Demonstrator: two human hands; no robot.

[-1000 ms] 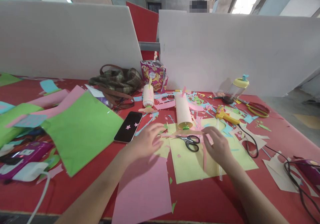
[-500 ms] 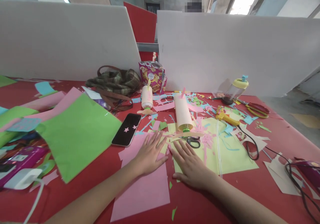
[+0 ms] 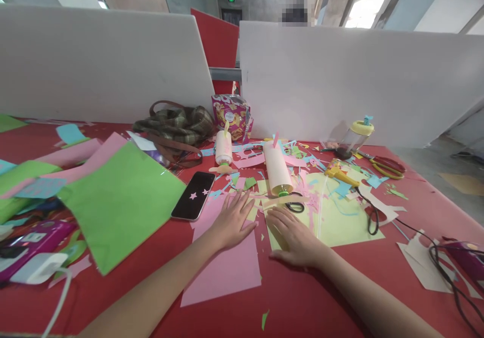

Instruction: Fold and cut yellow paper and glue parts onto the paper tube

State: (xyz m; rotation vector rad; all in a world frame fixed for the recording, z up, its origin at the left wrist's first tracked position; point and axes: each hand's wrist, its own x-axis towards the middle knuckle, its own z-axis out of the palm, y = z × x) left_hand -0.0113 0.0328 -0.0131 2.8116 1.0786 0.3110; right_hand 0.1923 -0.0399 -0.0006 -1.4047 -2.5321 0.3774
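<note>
My left hand point(image 3: 231, 222) lies flat and open on a pink paper sheet point(image 3: 227, 267) on the red table. My right hand point(image 3: 293, 236) rests flat and open on a yellow-green paper sheet point(image 3: 340, 217), beside the pink one. Just beyond my fingers lie black-handled scissors point(image 3: 295, 206) and a paper-wrapped bottle with a green cap point(image 3: 278, 169) on its side. A smaller wrapped bottle point(image 3: 223, 149) stands further back. Paper scraps litter the area around them.
A black phone point(image 3: 193, 202) lies left of my hands, next to a large green sheet point(image 3: 121, 202). A yellow glue gun point(image 3: 340, 173) with a black cord, red scissors point(image 3: 386, 165), a jar point(image 3: 353, 136), a plaid bag point(image 3: 176, 124) and a snack pouch point(image 3: 230, 111) sit behind. White partitions point(image 3: 340, 76) close the back.
Both hands went from handling pink strips near the scissors to lying flat on the sheets. The pink and yellow-green sheets have shifted away from me under them.
</note>
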